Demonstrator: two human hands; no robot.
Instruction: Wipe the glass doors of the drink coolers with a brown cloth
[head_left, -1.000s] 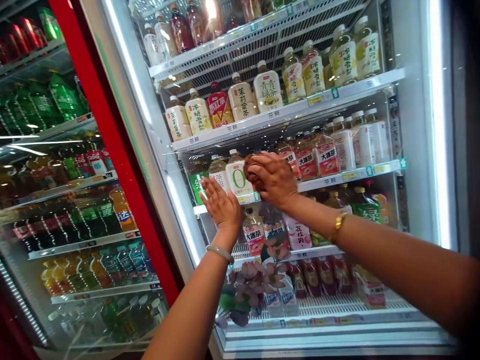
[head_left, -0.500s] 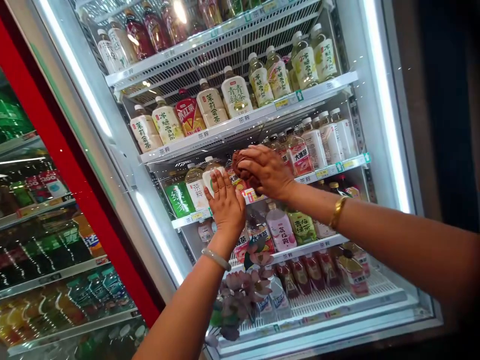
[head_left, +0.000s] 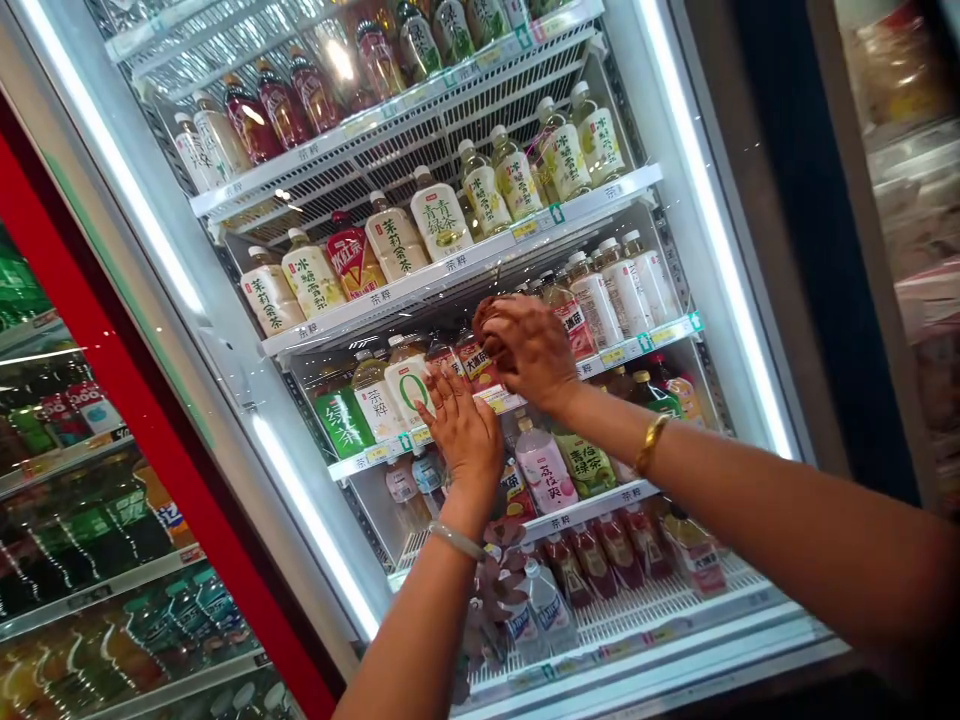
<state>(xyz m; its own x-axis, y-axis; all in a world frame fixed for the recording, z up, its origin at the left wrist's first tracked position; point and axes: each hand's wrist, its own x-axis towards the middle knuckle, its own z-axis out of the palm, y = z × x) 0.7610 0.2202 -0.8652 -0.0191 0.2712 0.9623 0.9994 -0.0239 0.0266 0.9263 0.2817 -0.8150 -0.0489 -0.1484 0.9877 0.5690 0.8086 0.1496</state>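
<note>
My right hand [head_left: 536, 352] is closed around a crumpled brown cloth [head_left: 489, 322] and holds it against the glass door of a lit drinks cooler. Lower and to the left, my left hand [head_left: 466, 432] lies flat on the same glass with its fingers stretched out and nothing in it. Behind the glass, near the left fingertips, stands a white-labelled bottle [head_left: 407, 385] marked with a green 0. A red-labelled bottle [head_left: 476, 365] shows between the two hands. Part of the cloth is hidden under the right fingers.
Several shelves of bottled drinks fill the cooler, with price strips [head_left: 450, 265] along their edges. A red frame [head_left: 150, 470] separates it from another stocked cooler on the left. Bright light strips [head_left: 720, 220] run down both sides. Packaged goods [head_left: 911, 200] appear blurred at far right.
The view has swung right, so the shelves sit further left. Both hands have shifted right across the glass, the cloth still in my right hand, and the bottle marked 0 is now uncovered.
</note>
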